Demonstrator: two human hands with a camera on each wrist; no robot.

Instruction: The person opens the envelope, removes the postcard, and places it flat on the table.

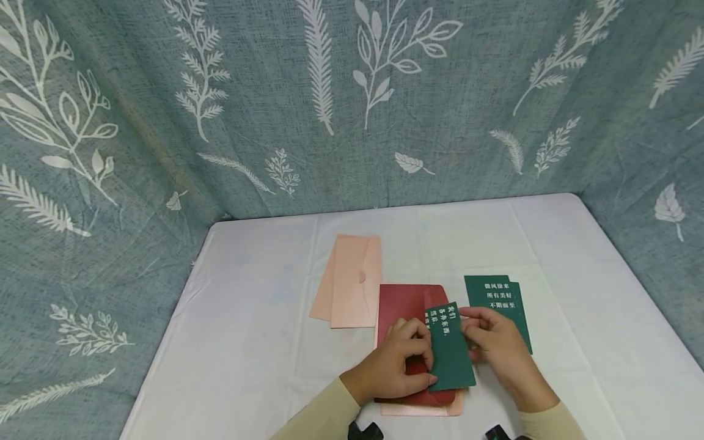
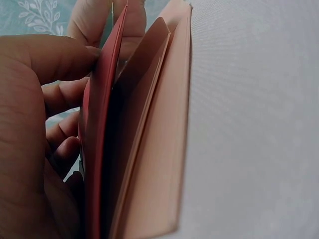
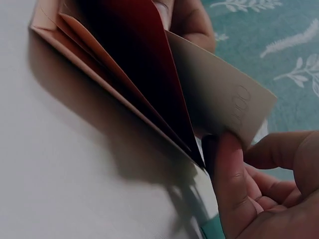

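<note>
Green card point(image 1: 453, 357), lettered 我们 / 各奔东西 / 然后, overlies the right side of the red envelope point(image 1: 401, 305) — its right edge pinched by the right hand's point(image 1: 497, 342) fingers. The left hand's point(image 1: 398, 360) fingers grip the red envelope at the card's left edge. Right of that envelope, dark-green cards point(image 1: 486, 293) read 微风徐来 / 所有美好 / 不期而至; pink envelopes point(image 1: 352, 275) lie at its far left.

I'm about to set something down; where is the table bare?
Bare table lies left of the pink envelopes and right of the green cards. Crowded: around the red envelope, held card, left hand and right hand.
</note>
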